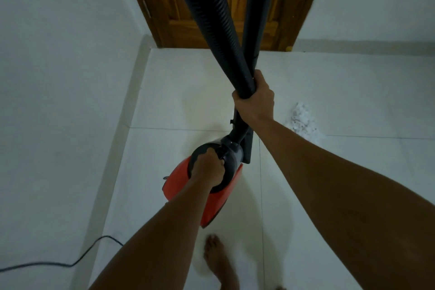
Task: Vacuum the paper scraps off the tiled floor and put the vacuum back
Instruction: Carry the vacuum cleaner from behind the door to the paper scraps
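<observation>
At centre frame, the right hand (pixel 255 99) is clenched around the hose (pixel 211 19) and wand (pixel 257 14) where they cross, forearm stretched forward. Lower down, the left hand (pixel 208 168) grips the black handle on top of the red vacuum (pixel 216 198), arm straight and reaching down. Beside the right wrist, scraps (pixel 303 120) lie in a heap on the tiled floor (pixel 188 92). A bare foot (pixel 220 261) stands below the vacuum, a cord (pixel 58 263) trails at left, and a wooden door (pixel 181 7) stands beyond.
</observation>
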A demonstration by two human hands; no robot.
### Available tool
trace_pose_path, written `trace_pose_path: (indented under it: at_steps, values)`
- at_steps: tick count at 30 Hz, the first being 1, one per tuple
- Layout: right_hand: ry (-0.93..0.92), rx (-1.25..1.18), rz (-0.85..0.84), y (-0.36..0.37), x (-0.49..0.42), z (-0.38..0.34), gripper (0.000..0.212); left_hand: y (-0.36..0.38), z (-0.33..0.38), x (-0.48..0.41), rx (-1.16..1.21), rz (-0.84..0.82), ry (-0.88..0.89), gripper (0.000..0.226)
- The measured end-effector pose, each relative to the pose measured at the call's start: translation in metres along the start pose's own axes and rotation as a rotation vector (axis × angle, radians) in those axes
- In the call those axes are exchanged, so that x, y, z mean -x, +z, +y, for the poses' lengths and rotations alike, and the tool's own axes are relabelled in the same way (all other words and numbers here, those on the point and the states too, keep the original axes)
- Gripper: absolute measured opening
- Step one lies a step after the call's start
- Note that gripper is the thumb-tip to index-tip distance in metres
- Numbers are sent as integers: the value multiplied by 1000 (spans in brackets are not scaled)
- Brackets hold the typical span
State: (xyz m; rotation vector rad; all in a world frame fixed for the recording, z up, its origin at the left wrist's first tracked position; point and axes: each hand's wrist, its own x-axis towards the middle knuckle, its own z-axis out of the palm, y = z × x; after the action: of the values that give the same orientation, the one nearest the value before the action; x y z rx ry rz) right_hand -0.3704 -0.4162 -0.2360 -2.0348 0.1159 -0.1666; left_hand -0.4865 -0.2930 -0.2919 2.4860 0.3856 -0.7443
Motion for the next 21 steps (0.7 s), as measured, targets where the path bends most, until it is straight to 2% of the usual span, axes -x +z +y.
trace_pose_path:
  at_steps: [10, 21]
  values:
    - [6, 5, -27, -97, 141, 68, 33, 144, 7, 125, 87, -7, -55, 44]
    - [36, 43, -68, -102, 246, 169, 34, 291, -35, 178, 156, -3, -117, 40]
